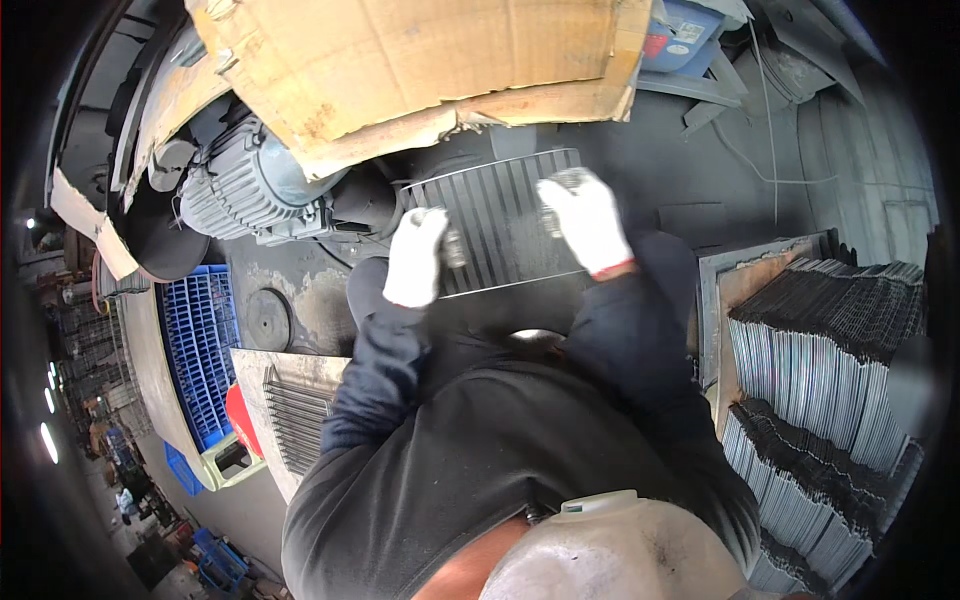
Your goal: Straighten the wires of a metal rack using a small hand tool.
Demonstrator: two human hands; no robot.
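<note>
Though small, clearly ridged: grey pieces (454,248) in the grip of left fingers (434,218) and right fingers (552,192).

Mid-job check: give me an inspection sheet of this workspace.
Surface: dark striped panel, centre of view.
Job's things: small grey metal pieces over or on the panel; exact kind unclear.
Clutter: cardboard beyond the panel; stacked thin metal plates at right.
Hands: left hand and right hand, white-gloved, at the pieces; grip unclear.
Cables: thin pale cable, upper right.
Surroundings: finned electric motor and blue slotted plastic crate at left.
</note>
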